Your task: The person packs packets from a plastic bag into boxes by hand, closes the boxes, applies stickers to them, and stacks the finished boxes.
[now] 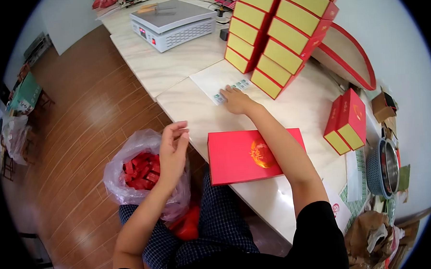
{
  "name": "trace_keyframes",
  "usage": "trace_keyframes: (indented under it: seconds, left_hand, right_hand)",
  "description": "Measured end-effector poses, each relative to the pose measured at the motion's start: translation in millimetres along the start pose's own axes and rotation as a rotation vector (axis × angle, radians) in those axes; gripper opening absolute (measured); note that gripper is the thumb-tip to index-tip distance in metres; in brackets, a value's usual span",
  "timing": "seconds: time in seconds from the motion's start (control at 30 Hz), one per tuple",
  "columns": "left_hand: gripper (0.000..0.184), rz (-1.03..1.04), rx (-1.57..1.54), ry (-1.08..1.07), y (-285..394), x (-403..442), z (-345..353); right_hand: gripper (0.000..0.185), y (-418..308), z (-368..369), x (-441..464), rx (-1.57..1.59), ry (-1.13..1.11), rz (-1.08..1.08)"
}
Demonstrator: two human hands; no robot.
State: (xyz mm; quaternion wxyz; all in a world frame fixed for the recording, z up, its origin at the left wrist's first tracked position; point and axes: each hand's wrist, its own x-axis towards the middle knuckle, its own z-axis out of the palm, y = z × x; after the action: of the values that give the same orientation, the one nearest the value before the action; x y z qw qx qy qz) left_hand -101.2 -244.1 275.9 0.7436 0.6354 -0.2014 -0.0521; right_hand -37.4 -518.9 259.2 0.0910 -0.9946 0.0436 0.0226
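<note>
Head view: right arm stretched over a red box [238, 157], right hand [238, 102] on a label sheet [213, 82].

Clocked from the box, the sheet lies at eleven on the desk [301, 106]; the right fingers touch it, grip unclear. At nine, the left hand [173, 151] is raised, fingers loosely parted. Farther toward nine, a clear bag [115, 173] holds red pieces [142, 170].
</note>
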Motion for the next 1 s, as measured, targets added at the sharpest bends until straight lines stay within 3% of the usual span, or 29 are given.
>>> trace_keyframes:
  seconds: [0.03, 0.1, 0.17, 0.23, 0.3, 0.37, 0.47, 0.67, 0.73, 0.8, 0.9, 1.0]
  left_hand:
    - [0.029, -0.040, 0.009, 0.043, -7, 5, -10]
    - [0.032, -0.042, 0.098, 0.159, -21, 12, -27]
    - [0.037, -0.102, 0.221, 0.164, -32, 20, -42]
    - [0.041, 0.054, 0.424, 0.176, -41, 32, -46]
    - [0.043, 0.093, 0.473, 0.148, -36, 47, -42]
    - [0.044, 0.376, 0.855, 0.016, -32, 66, -32]
    - [0.046, 0.453, 0.870, -0.101, -43, 102, -14]
    - [0.047, 0.405, 1.173, -0.059, -96, 136, 6]
    - [0.044, 0.334, 1.181, -0.064, -82, 129, 16]
    - [0.042, 0.255, 1.195, -0.070, -76, 127, 19]
    - [0.036, 0.230, 1.152, -0.053, -79, 134, 13]
    - [0.033, 0.231, 1.023, -0.133, -84, 136, 12]
  right_hand:
    - [0.050, -6, 2, 4, 0.006, -0.002, -0.011]
    - [0.050, -11, 3, 3, 0.064, -0.113, -0.276]
    - [0.044, -20, -2, -11, 0.189, -0.170, -0.402]
    - [0.041, -33, -15, -28, 0.316, -0.226, -0.531]
    - [0.030, -44, -28, -42, 0.503, -0.353, -0.423]
    - [0.028, -42, -26, -37, 0.583, -0.349, -0.392]
    - [0.027, -43, -26, -31, 0.685, -0.348, -0.346]
    - [0.024, -40, -20, -30, 0.728, -0.210, -0.324]
    - [0.024, -34, -18, -28, 0.747, -0.144, -0.295]
    - [0.022, -29, -14, -23, 0.648, 0.181, -0.211]
    - [0.022, -26, -15, -19, 0.612, 0.261, -0.034]
    - [0.022, -24, -9, -13, 0.639, 0.327, -0.027]
